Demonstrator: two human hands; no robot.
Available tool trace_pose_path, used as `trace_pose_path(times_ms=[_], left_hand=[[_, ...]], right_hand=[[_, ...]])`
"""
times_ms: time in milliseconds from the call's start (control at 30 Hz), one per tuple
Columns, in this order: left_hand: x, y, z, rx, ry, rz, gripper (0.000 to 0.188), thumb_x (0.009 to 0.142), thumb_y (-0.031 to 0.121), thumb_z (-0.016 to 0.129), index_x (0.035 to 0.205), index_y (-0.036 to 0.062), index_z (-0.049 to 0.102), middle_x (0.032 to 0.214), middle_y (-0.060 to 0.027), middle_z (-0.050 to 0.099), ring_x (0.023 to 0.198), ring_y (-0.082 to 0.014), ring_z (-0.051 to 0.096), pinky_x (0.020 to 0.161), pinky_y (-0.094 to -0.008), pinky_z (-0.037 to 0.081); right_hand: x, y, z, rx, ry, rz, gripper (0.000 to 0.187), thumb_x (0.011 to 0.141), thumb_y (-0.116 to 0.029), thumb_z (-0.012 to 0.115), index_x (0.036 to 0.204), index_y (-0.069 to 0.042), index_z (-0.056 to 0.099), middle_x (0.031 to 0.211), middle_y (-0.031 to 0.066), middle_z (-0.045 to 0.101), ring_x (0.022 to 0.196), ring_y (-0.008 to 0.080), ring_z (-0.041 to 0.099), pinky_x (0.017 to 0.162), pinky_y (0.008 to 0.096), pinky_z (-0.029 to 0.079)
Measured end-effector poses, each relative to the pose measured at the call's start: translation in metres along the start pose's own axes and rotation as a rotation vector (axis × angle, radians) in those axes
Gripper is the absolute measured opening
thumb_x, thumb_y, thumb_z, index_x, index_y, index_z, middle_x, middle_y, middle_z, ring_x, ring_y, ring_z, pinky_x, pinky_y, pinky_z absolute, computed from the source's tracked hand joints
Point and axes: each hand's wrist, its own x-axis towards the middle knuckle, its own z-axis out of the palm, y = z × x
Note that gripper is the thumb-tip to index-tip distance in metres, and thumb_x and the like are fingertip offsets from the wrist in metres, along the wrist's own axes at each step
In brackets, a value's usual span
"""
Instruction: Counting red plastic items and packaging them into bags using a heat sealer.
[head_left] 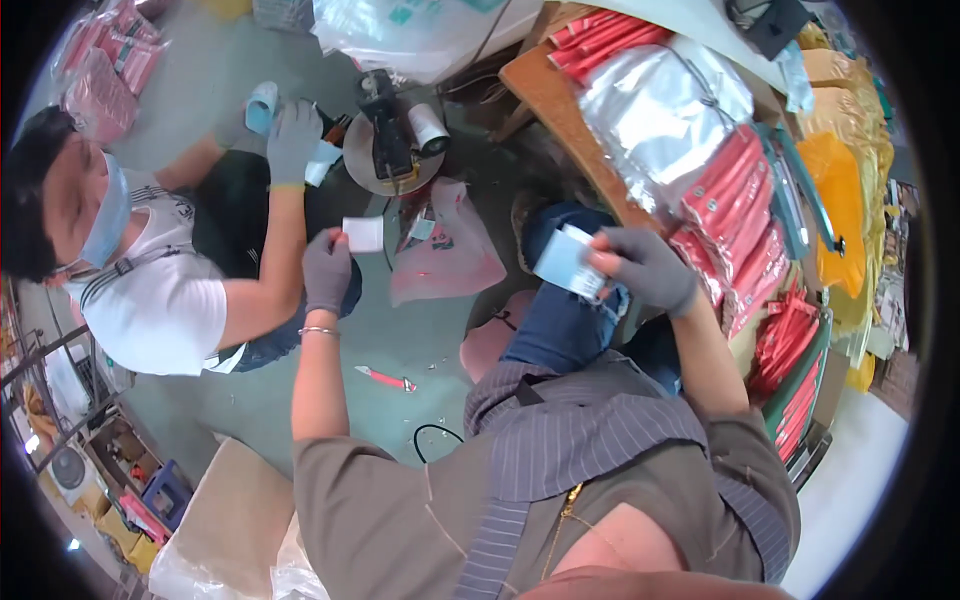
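Note:
My left hand (327, 268), in a grey glove with bare fingertips, is closed on a small white label (363, 234) by its left edge. Over my right knee, my right hand (645, 268), gloved the same way, pinches a light blue card-like piece (566, 258) with a white printed part at its lower edge. Whether that piece is one sheet or a stack I cannot tell. Between the two hands, lower down, lies a pink-tinted plastic bag (450, 250) with a small pale label on it.
At the left a masked co-worker (150, 290) in grey gloves holds a light blue roll (262, 108). A black device (380, 115) stands on a round stool (362, 168). A red-handled cutter (385, 379) lies on the floor. Red packaged bundles (730, 200) lie at the right.

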Motion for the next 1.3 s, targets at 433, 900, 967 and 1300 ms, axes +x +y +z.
trace_pose_path(times_ms=[433,900,967,1300], left_hand=[[0.068,0.011,0.056,0.141,-0.004,0.110,0.022,0.087,0.013,0.051,0.101,-0.0006,0.060,0.081,-0.0112,0.064,0.074,-0.0186,0.063,0.064,-0.0312,0.049],[-0.145,0.091,0.062,-0.644,-0.243,-0.229,0.029,0.087,0.011,0.054,0.113,-0.0024,0.058,0.101,-0.0066,0.061,0.090,-0.0142,0.059,0.074,-0.0302,0.052],[-0.170,0.114,0.075,-0.576,-0.415,-0.105,0.029,0.088,0.011,0.053,0.113,-0.0022,0.057,0.099,-0.0054,0.061,0.090,-0.0126,0.058,0.077,-0.0277,0.050],[-0.203,0.174,0.078,-0.603,-0.458,0.041,0.025,0.089,0.009,0.052,0.111,-0.0027,0.057,0.096,-0.0023,0.062,0.088,-0.0085,0.055,0.079,-0.0228,0.044]], right_hand=[[-0.027,0.048,-0.031,0.064,0.127,0.265,0.022,0.091,-0.019,0.054,0.096,0.002,0.059,0.076,0.0038,0.060,0.064,0.0083,0.057,0.061,0.0227,0.046],[-0.045,0.051,0.017,-0.105,-0.059,0.231,0.026,0.088,-0.024,0.056,0.098,0.000,0.061,0.069,0.0013,0.058,0.056,0.0057,0.055,0.054,0.0212,0.045],[-0.049,0.049,0.023,-0.154,-0.083,0.189,0.027,0.088,-0.025,0.055,0.099,0.000,0.061,0.068,0.0010,0.058,0.056,0.0057,0.055,0.054,0.0213,0.045],[-0.104,0.063,0.030,-0.211,-0.036,0.070,0.025,0.088,-0.024,0.056,0.097,-0.001,0.061,0.065,0.0011,0.058,0.055,0.0065,0.055,0.053,0.0226,0.044]])
